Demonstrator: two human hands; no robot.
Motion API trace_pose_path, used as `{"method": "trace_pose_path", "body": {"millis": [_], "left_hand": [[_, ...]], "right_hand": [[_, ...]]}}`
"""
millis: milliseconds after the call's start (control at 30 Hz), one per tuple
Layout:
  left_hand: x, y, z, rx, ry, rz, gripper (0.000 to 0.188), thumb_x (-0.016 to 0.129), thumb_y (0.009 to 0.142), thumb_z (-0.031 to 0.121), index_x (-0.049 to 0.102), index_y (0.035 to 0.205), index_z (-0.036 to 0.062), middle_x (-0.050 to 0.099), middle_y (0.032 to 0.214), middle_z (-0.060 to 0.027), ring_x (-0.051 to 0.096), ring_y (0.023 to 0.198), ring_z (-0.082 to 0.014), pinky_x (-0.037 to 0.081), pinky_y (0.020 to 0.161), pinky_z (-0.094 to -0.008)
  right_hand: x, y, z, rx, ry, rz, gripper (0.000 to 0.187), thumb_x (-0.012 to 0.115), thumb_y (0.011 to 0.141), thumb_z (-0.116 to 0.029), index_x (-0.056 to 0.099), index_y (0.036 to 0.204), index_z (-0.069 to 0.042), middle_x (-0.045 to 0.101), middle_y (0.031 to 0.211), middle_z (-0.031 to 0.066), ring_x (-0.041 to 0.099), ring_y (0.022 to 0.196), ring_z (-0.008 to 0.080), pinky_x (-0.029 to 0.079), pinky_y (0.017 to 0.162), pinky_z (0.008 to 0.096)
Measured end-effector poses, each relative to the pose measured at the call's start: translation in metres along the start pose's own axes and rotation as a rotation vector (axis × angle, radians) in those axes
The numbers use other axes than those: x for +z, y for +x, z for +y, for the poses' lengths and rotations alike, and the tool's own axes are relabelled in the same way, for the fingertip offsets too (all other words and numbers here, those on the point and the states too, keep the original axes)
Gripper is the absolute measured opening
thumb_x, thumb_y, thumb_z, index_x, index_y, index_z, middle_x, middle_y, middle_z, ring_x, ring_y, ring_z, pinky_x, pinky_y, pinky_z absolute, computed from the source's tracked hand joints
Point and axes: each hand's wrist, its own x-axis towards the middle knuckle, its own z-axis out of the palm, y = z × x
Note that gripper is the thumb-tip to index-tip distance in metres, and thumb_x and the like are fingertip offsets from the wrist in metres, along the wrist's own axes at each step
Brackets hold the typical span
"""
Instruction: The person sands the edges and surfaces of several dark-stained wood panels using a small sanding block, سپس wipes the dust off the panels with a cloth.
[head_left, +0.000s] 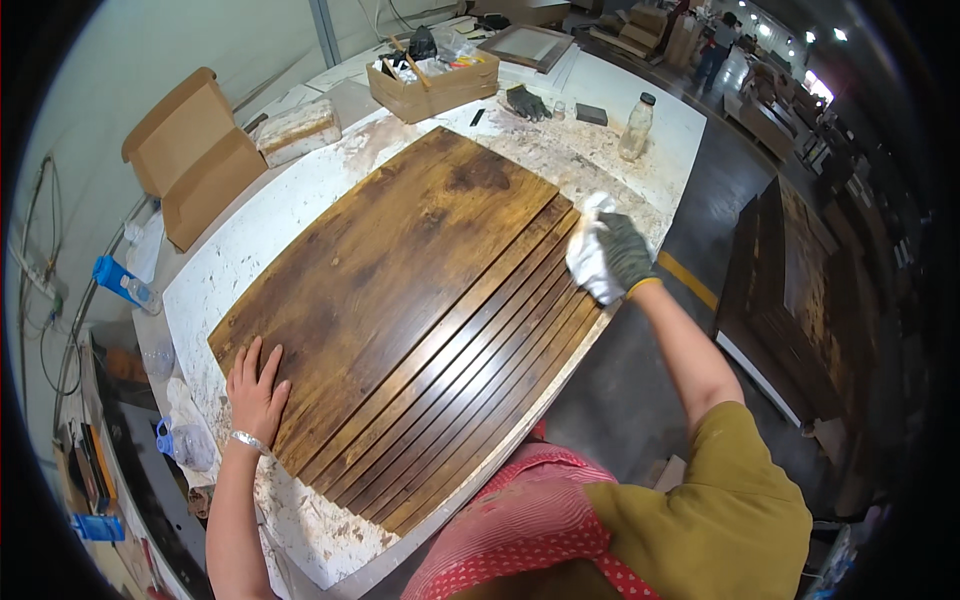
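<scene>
A brown wood-grain panel (370, 265) lies on the white, paint-spattered table (640, 110). Parallel grooves run along its near right part. My left hand (258, 392), bare with a bracelet at the wrist, rests with fingers spread on the panel's left end. At the far right end, my right hand (625, 250) wears a dark grey glove with a yellow cuff. It is closed on a white cloth (592, 262), which touches the grooved edge of the panel. The glove hides part of the cloth.
Beyond the panel stand a cardboard box of supplies (435, 90), a dark glove (527, 103), a dark block (591, 115) and a glass bottle (637, 128). An open carton (205, 160) and a blue-capped bottle (125, 282) are at left. Stacked dark panels (790, 300) stand right; a person (716, 52) is far off.
</scene>
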Motion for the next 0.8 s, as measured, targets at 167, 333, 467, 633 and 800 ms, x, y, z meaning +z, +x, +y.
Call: {"method": "trace_pose_path", "body": {"millis": [167,333,467,633,800], "left_hand": [[-0.001,0.002,-0.001,-0.011,-0.010,-0.047,0.054,0.048,0.096,0.040,0.047,0.145,0.0182,0.029,0.158,-0.0111,0.024,0.144,-0.0386,0.019,0.116,-0.0517],[-0.004,0.003,-0.001,0.001,-0.002,-0.089,0.056,0.045,0.097,0.042,0.046,0.146,0.0145,0.027,0.159,-0.0122,0.023,0.145,-0.0392,0.018,0.117,-0.0523],[-0.007,0.003,-0.002,0.003,-0.001,-0.119,0.056,0.041,0.099,0.044,0.045,0.146,0.0144,0.025,0.160,-0.0120,0.021,0.146,-0.0392,0.017,0.117,-0.0522],[-0.007,0.001,-0.001,-0.044,-0.017,-0.133,0.053,0.041,0.099,0.038,0.045,0.146,0.0146,0.025,0.161,-0.0104,0.021,0.146,-0.0385,0.017,0.117,-0.0508],[-0.002,0.003,0.006,-0.119,-0.028,-0.098,0.050,0.040,0.101,0.033,0.044,0.146,0.0135,0.025,0.161,-0.0095,0.021,0.147,-0.0375,0.016,0.118,-0.0500]], "right_hand": [[-0.016,-0.022,-0.092,-0.451,0.209,-0.046,0.035,0.053,0.091,-0.015,0.060,0.124,-0.007,0.059,0.124,0.0165,0.054,0.119,0.0292,0.042,0.106,0.0416],[0.047,-0.048,-0.172,-0.750,0.438,-0.079,0.037,0.061,0.089,-0.014,0.059,0.126,-0.014,0.056,0.131,0.0138,0.054,0.124,0.0310,0.047,0.102,0.0458],[0.006,0.012,-0.028,-0.036,0.580,-0.162,0.027,0.060,0.089,-0.021,0.062,0.113,-0.008,0.064,0.102,0.0115,0.063,0.097,0.0219,0.052,0.087,0.0385],[-0.031,0.016,0.032,-0.127,0.145,0.023,0.024,0.054,0.092,-0.018,0.063,0.110,-0.005,0.065,0.106,0.0128,0.061,0.099,0.0214,0.051,0.086,0.0361],[0.028,-0.028,-0.083,-0.722,0.113,-0.142,0.039,0.049,0.095,-0.015,0.053,0.133,-0.011,0.054,0.132,0.0162,0.056,0.119,0.0287,0.047,0.098,0.0410]]}}
